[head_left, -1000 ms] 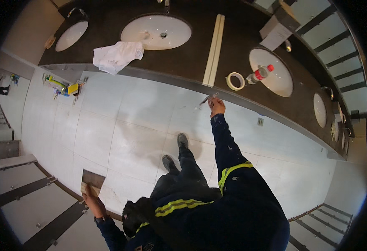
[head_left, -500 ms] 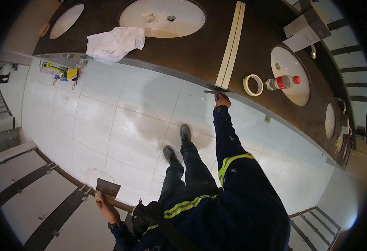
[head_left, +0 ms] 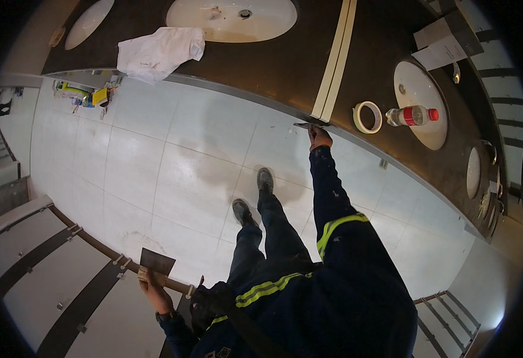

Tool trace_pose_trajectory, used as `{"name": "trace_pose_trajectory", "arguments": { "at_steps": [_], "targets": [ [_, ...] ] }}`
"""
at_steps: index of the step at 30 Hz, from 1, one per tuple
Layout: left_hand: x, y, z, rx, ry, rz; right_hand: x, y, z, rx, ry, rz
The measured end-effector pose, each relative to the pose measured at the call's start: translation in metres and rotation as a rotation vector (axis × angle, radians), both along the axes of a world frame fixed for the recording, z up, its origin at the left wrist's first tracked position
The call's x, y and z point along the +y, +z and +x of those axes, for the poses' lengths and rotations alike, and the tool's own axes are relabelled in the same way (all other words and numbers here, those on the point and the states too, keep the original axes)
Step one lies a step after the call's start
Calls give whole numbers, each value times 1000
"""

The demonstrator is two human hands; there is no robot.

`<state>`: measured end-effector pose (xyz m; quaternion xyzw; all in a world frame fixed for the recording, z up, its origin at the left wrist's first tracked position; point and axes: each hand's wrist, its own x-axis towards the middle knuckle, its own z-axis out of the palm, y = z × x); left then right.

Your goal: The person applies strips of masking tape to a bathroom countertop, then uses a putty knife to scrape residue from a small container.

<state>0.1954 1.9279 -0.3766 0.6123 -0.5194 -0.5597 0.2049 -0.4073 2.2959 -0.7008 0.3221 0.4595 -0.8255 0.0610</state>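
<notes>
My right hand (head_left: 319,138) is closed on a putty knife (head_left: 303,125), whose thin dark blade lies along the front edge of the dark countertop (head_left: 255,71). Two parallel strips of cream masking tape (head_left: 335,65) run across the counter and end just above this hand; a narrow line shows between them. Low on the left, my left hand (head_left: 156,293) grips a wide scraper (head_left: 158,261) with a dark rectangular blade and a pale handle, held out over the floor. Much of that handle is hidden by the fingers.
Right of the strips lie a tape roll (head_left: 367,117) and a red-capped bottle (head_left: 412,116), which reaches over a basin (head_left: 419,89). A white cloth (head_left: 161,52) hangs over the counter edge. Supplies (head_left: 85,94) sit on the floor at left. Cubicle panels (head_left: 65,286) stand behind me.
The view has shifted slightly, so the counter sits a little higher. My right hand stays at the counter edge beneath the tape strips; my left hand keeps its scraper.
</notes>
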Motion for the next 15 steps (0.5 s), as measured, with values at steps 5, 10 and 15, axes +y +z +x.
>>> {"name": "trace_pose_trajectory", "arguments": {
  "at_steps": [5, 10, 15],
  "targets": [
    [10, 25, 16, -53, 75, -85, -85, 78, 51, -32, 199, -12],
    [4, 10, 26, -33, 41, -52, -95, 142, 56, 137, 108, -86],
    [4, 7, 37, -68, 16, -16, -114, 127, 57, 224, 113, -22]
  ]
}}
